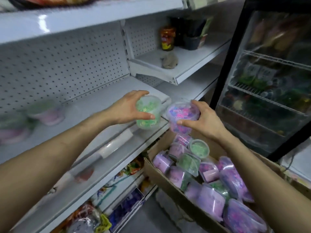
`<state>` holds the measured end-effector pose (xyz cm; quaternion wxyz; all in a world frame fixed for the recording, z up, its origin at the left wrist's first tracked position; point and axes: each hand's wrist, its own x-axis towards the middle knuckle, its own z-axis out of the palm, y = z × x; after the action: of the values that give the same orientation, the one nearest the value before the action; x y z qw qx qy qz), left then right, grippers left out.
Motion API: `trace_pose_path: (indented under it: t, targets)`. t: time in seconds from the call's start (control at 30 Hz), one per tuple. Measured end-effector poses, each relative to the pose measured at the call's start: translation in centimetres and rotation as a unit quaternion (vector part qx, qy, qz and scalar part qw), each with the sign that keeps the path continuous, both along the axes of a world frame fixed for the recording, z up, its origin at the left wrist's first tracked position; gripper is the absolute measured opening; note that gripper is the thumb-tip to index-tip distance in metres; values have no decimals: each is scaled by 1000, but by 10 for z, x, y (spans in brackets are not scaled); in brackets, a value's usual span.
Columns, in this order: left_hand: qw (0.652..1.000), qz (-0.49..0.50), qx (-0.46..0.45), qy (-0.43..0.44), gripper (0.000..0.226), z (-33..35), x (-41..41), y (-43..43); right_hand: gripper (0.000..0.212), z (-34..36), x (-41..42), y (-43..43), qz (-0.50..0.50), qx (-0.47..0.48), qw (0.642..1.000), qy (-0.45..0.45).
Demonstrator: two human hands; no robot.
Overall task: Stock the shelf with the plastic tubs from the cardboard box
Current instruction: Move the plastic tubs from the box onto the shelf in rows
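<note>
Above the white shelf, the left hand curls its fingers around a green-filled tub. Just right, past the shelf's end, the right hand grips a pink-purple tub over the cardboard box. No label is legible.

The shelf is glossy white painted metal with a perforated back panel. The tubs are clear, shiny plastic. The box on the right is matt brown cardboard.

Bright, motion-blurred, edges fisheye-bent
</note>
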<state>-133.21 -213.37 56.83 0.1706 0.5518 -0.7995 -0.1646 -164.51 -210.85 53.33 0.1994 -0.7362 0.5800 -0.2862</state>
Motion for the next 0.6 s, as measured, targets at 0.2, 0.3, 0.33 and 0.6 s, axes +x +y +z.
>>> trace_pose_path:
  t: [0.2,0.3,0.33,0.6]
  targets:
    - [996,81,-36,-7,104,18,117,46,113,19,121,-14,90,-22,995,-26]
    - [990,134,-43,-15,107,18,171,69,115,21,183,-13,135,-27,990,-29]
    - [988,147,-42,-17,107,16,187,77,115,20,201,-13,146,-29,988,-34]
    - [973,229,-30,-23,106,-19,257,127,110,4,288,-11,219,-20,975,-43]
